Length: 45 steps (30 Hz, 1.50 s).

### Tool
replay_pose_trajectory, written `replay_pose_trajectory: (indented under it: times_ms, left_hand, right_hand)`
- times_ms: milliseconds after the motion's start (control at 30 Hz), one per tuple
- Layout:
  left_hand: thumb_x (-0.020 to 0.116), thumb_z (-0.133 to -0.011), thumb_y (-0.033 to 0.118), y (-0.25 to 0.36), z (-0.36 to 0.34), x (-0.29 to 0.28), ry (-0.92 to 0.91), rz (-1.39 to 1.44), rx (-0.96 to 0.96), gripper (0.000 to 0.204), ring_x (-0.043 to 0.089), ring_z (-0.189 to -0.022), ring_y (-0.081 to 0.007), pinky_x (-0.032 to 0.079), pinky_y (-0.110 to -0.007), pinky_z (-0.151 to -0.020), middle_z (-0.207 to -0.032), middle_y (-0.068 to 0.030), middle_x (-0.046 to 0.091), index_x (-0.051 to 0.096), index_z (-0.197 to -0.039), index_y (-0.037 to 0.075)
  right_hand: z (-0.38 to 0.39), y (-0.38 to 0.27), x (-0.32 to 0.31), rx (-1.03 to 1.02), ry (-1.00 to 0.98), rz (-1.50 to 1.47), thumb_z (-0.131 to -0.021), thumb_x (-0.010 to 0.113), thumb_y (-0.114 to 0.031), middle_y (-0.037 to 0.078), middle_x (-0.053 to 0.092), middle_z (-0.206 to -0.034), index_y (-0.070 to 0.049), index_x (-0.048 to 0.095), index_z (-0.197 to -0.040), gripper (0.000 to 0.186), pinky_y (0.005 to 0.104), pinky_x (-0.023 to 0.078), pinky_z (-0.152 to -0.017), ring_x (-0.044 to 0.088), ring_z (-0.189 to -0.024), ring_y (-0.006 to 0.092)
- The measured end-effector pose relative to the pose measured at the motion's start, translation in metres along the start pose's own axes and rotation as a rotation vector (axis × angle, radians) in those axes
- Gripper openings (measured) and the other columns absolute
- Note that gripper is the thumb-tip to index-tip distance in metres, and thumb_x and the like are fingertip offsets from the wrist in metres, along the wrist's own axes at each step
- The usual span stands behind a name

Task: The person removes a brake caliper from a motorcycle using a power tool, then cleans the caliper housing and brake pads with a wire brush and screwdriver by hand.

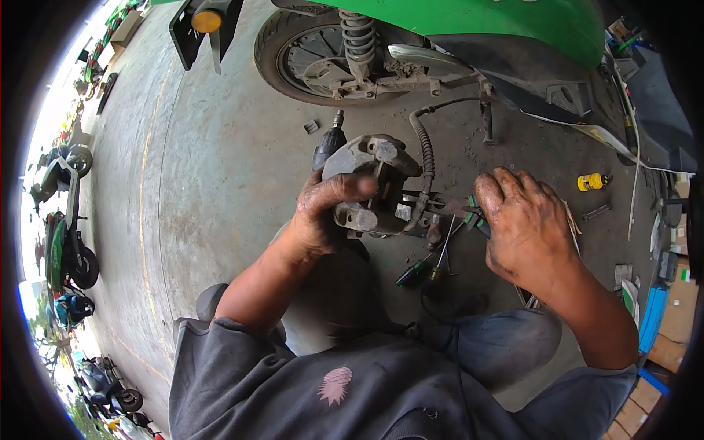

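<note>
A scuffed, stained grey concrete floor (213,220) spread wide, marked by a faded yellow line (146,169). Left of the line, scooters (64,249) were parked in a row, with bright daylight beyond them. Far to the right of the line stood brown cardboard boxes (679,315).

Daylight comes mainly from beyond the left edge of the floor (213,147), where the outdoors is blown out to white behind the parked scooters (82,268). The concrete is paler on that side and dims toward its right, with soft shadow below the green bodywork (513,20). Fisheye distortion bows the yellowish line (149,139) and tips the scooters sideways; black vignetting closes the corners. The centre is fairly sharp, but the left fingers (362,188) show a blurred thumb tip.
</note>
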<state>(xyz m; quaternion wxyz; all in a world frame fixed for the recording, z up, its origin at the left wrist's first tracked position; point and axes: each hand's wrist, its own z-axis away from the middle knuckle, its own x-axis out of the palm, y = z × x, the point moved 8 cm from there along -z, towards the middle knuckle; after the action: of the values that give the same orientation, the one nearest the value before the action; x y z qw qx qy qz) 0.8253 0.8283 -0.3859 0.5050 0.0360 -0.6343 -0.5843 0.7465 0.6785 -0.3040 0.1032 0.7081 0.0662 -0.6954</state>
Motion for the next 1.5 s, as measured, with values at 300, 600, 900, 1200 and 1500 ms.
replay_pose_trajectory:
  times_ms: [300,600,900,1200,1500]
  left_hand:
    - [0.055,-0.071,0.026,-0.006,0.008,0.003,0.007,0.259,-0.04,0.066,0.059,-0.101,-0.0311,0.055,-0.04,-0.078,-0.117,-0.0196,0.055,0.041,-0.13,-0.001]
    - [0.054,-0.071,0.035,0.022,0.008,-0.002,0.015,0.291,0.125,0.067,0.059,-0.1,-0.0285,0.052,-0.04,-0.084,-0.113,-0.0184,0.057,0.044,-0.128,0.001]
    - [0.055,-0.072,0.054,0.005,-0.003,0.034,-0.386,0.898,-0.001,0.079,0.06,-0.088,-0.0301,0.056,-0.04,-0.061,-0.115,-0.019,0.054,0.041,-0.13,0.002]
    - [0.051,-0.074,0.059,0.001,-0.002,0.034,-0.443,1.006,-0.158,0.08,0.063,-0.092,-0.0279,0.057,-0.039,-0.061,-0.118,-0.0131,0.054,0.042,-0.13,0.003]
    - [0.043,-0.085,0.052,-0.003,-0.001,0.034,-0.175,0.837,-0.138,0.059,0.056,-0.076,-0.0189,0.054,-0.04,-0.059,-0.111,-0.0079,0.053,0.044,-0.123,0.006]
  right_hand:
    - [0.004,0.008,0.033,0.041,-0.119,-0.439,-0.06,0.061,-0.003,0.019,0.059,-0.101,0.0,0.052,-0.105,0.046,0.0442,0.051,-0.071,0.06,-0.085,0.0363]
    - [0.024,0.038,0.057,0.237,0.028,-0.176,-0.061,0.063,-0.004,0.022,0.057,-0.106,-0.001,0.05,-0.11,0.051,0.0459,0.05,-0.078,0.058,-0.088,0.0384]
    - [0.007,0.005,0.021,0.032,0.305,-0.535,-0.059,0.066,-0.005,0.018,0.045,-0.104,-0.003,0.047,-0.111,0.055,0.0443,0.042,-0.084,0.05,-0.095,0.0367]
    - [-0.016,-0.016,0.025,0.015,0.308,-0.622,-0.058,0.064,-0.009,0.02,0.047,-0.1,0.0,0.044,-0.111,0.058,0.0462,0.042,-0.083,0.05,-0.092,0.0399]
    - [-0.009,-0.019,0.023,0.058,0.304,-0.532,-0.06,0.065,-0.01,0.025,0.049,-0.103,0.004,0.044,-0.115,0.061,0.0466,0.045,-0.081,0.053,-0.093,0.0425]
